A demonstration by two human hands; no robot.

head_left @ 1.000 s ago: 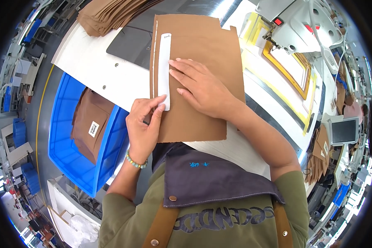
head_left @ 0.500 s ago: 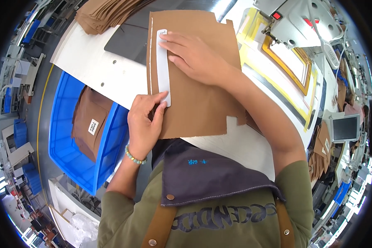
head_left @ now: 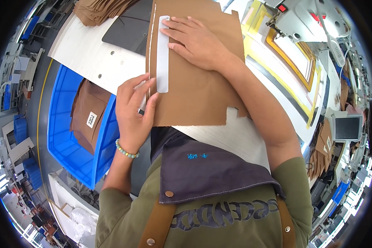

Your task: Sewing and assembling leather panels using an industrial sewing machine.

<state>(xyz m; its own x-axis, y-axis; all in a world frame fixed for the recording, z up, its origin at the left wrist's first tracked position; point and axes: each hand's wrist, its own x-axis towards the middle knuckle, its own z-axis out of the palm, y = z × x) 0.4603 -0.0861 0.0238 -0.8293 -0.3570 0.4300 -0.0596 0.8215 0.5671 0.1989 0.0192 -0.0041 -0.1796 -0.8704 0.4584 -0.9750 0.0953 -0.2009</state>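
Note:
A brown panel [head_left: 206, 95] lies across the white worktable, a long white strip [head_left: 162, 66] stuck or laid along its left side, beside a thin pale line. My right hand [head_left: 198, 45] rests flat on the panel, fingers spread, fingertips over the strip's upper end. My left hand [head_left: 134, 103] is at the panel's left edge below the strip's level top half, fingers apart and slightly bent, fingertips touching or hovering at the edge; I cannot tell which. A beaded bracelet circles that wrist.
Left, a blue bin [head_left: 58, 136] holds brown pieces [head_left: 84, 124]. Brown pieces [head_left: 99, 9] are stacked at back left, beside a grey plate [head_left: 124, 37]. Right are a machine head [head_left: 297, 20], yellow frame [head_left: 308, 82], screen [head_left: 346, 128] and more brown pieces [head_left: 320, 153].
The panel and strip have shifted upward. My right hand has moved up the strip. My left hand has left the strip's lower end for the panel's left edge, its fingers spreading.

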